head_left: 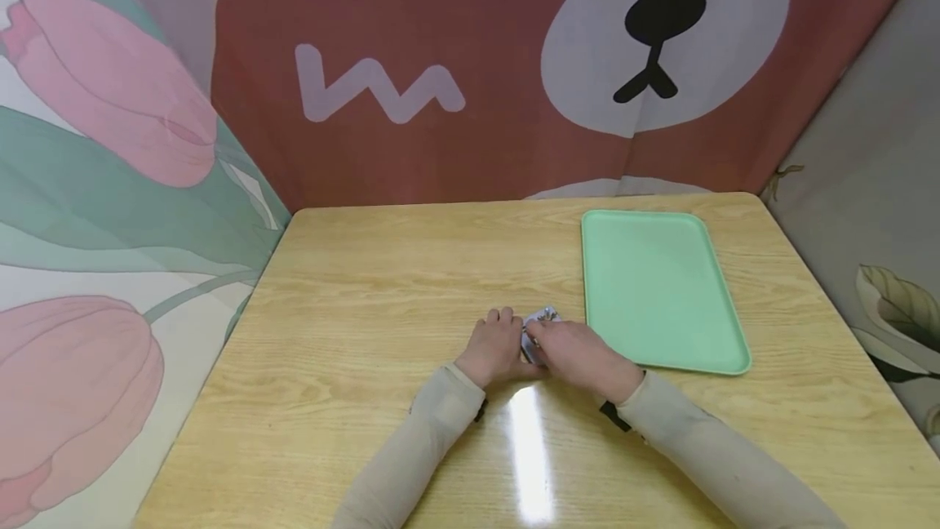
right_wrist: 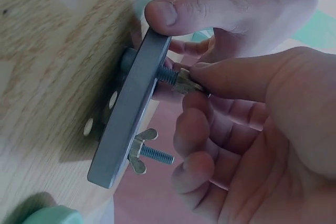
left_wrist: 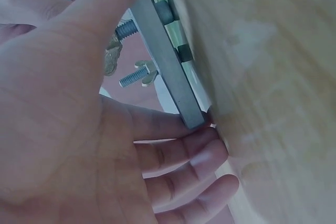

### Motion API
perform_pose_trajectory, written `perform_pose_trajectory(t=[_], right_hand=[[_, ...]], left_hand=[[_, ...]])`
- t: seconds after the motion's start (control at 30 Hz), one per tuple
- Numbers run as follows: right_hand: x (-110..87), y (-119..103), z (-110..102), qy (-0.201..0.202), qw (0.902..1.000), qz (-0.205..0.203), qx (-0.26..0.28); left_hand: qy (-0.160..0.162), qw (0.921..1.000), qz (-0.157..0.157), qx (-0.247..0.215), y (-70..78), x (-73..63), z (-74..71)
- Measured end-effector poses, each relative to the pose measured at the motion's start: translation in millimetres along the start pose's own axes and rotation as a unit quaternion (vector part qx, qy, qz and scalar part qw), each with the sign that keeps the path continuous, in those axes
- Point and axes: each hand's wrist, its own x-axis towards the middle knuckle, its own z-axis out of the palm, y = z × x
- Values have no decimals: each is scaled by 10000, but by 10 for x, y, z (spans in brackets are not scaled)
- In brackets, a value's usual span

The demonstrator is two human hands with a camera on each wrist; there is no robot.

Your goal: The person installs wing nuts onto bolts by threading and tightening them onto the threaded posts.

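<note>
A small grey metal plate (right_wrist: 126, 114) sits just over the wooden table, with threaded bolts standing through it. My left hand (head_left: 495, 348) grips the plate by its ends, thumb at one end and fingertips at the other. At the thumb end, my right hand (head_left: 580, 352) pinches a wing nut (right_wrist: 185, 82) between thumb and index finger, on the end of a bolt (right_wrist: 167, 75). A second wing nut (right_wrist: 137, 156) sits down against the plate on the other bolt (right_wrist: 158, 154), untouched. Bolt heads (left_wrist: 166, 12) show on the plate's table side in the left wrist view.
A light green tray (head_left: 654, 284) lies on the table to the right, close to my right hand. The wooden table (head_left: 352, 308) ends at a printed cloth (head_left: 499, 153) at the back, with more cloth hanging along both sides.
</note>
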Motion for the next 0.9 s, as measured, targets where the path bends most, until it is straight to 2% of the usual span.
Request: perform_pose_trajectory(t=[0.43, 0.57, 0.77, 0.9], right_hand=[[-46, -8, 2, -271, 9992, -19, 297], [-40, -19, -4, -114, 9998, -14, 157], [-10, -32, 19, 369, 9990, -17, -262], [12, -39, 51, 396, 9990, 36, -200]], left_hand=[[27, 9999, -68, 122, 27, -10, 30], [35, 9999, -59, 102, 25, -24, 16], [55, 9999, -47, 98, 19, -29, 11], [109, 9999, -16, 97, 14, -33, 18]])
